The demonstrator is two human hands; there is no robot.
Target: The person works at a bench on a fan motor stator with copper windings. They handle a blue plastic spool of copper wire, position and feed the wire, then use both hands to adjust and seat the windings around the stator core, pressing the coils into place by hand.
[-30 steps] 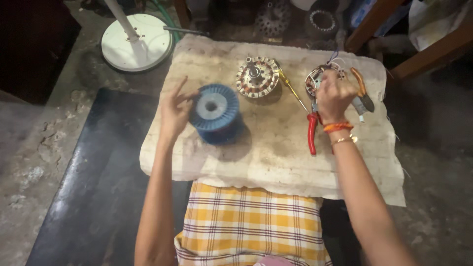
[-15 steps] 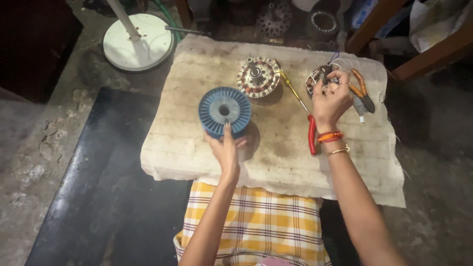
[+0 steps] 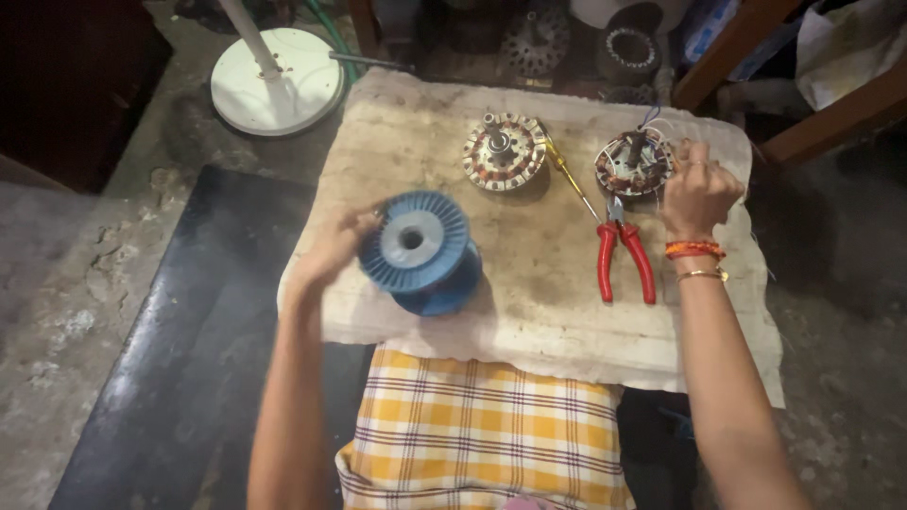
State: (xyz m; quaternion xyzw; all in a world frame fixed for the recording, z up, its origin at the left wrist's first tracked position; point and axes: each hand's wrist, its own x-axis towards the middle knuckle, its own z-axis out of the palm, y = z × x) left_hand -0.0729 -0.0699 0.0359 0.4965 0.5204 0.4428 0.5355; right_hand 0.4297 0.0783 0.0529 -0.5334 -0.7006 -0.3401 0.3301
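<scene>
My left hand [image 3: 333,253] grips the left rim of a blue plastic wire spool [image 3: 419,250], which stands tilted on a dirty white cloth [image 3: 529,302]. At the far right of the cloth my right hand [image 3: 697,192] rests with curled fingers against a round wound motor stator [image 3: 631,162]; whether it pinches a wire there I cannot tell. Red-handled pliers [image 3: 624,255] lie just left of my right wrist. A second round motor part [image 3: 504,151] with copper windings sits at the back centre, with a yellow-handled screwdriver [image 3: 570,175] beside it.
A white round fan base [image 3: 277,80] with its pole stands on the concrete floor at the back left. A black mat [image 3: 179,349] lies left of the cloth. More motor parts [image 3: 628,47] and wooden furniture legs [image 3: 831,109] crowd the back right. My checked garment [image 3: 482,434] fills the near centre.
My left hand moved from below the spool to its left rim. The spool went from lying flat to tilted and sits nearer my body. My right hand stayed at the stator.
</scene>
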